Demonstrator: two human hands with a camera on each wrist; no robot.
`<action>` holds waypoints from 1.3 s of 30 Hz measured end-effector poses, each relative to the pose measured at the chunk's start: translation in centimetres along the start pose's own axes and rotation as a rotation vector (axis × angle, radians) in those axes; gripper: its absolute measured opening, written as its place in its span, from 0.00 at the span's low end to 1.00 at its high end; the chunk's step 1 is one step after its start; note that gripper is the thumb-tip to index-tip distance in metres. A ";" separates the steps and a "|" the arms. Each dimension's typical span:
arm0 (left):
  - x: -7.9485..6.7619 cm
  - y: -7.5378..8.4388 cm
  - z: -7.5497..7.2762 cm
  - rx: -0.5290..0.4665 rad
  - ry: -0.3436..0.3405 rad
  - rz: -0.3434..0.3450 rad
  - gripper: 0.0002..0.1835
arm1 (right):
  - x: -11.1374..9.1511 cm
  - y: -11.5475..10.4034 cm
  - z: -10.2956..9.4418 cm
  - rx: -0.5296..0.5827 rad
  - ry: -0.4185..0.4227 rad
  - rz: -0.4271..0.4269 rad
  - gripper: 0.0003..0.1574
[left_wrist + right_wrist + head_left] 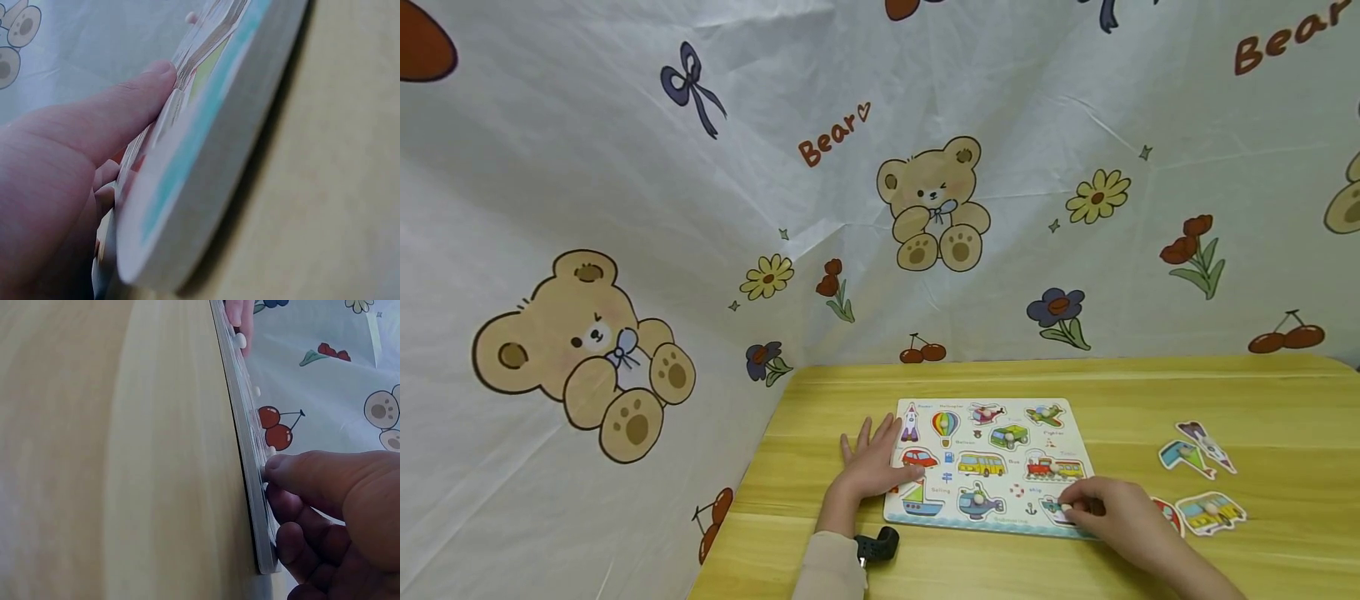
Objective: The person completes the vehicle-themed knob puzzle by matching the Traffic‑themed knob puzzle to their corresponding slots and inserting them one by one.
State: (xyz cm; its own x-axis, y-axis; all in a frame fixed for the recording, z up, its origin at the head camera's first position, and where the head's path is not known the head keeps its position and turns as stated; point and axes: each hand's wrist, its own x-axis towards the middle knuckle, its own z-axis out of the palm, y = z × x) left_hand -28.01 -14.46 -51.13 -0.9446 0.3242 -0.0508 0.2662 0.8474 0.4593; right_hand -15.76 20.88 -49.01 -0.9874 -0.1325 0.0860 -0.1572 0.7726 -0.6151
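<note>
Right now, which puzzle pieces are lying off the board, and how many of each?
Rocket: 1
Sailboat: 1
Yellow bus: 1
Red piece, partly hidden by the right hand: 1
Total I can see: 4

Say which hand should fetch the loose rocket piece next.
Probably the right hand, once off the ship piece: it's nearer the rocket piece; the left hand, farther away, rests on the puzzle board.
</note>
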 end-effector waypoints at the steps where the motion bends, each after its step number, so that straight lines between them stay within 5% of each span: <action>1: 0.0 0.0 0.0 0.000 0.000 0.001 0.54 | 0.0 0.0 0.0 -0.003 -0.001 -0.001 0.04; 39: 0.1 -0.1 0.2 0.003 0.008 -0.002 0.51 | 0.1 0.8 0.2 0.013 0.023 -0.134 0.08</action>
State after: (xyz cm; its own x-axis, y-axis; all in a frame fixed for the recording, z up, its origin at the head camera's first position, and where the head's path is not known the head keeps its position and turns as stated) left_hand -28.14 -14.43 -51.35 -0.9467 0.3192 -0.0442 0.2651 0.8494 0.4563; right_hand -15.95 21.32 -49.66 -0.9577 -0.2198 0.1859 -0.2878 0.7407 -0.6071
